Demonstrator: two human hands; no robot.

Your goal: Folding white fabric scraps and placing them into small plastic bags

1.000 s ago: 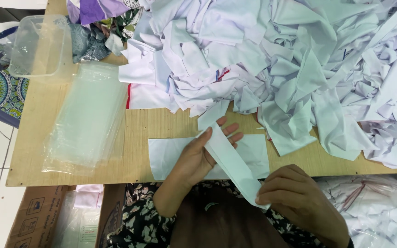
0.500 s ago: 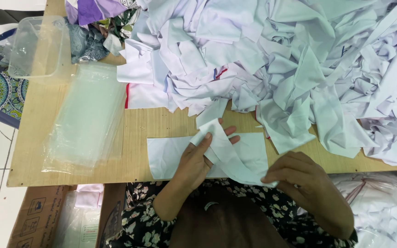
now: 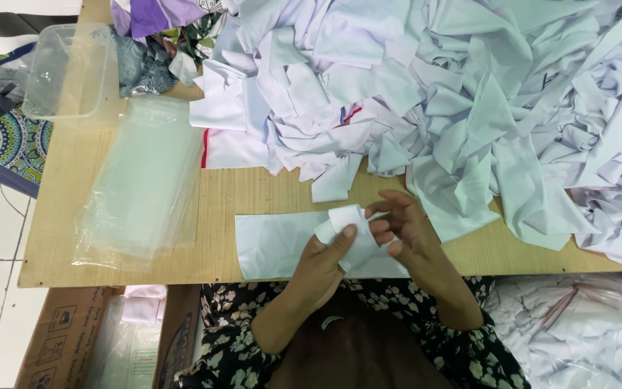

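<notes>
White fabric strip (image 3: 345, 232) rolled up between both hands at bench (image 3: 253, 191) front edge; left hand (image 3: 325, 261) pinches it, right hand (image 3: 406, 232) fingers spread, touching its right side.

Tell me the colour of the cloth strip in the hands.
White, plain; the cloth strip shows best in the head view.
</notes>
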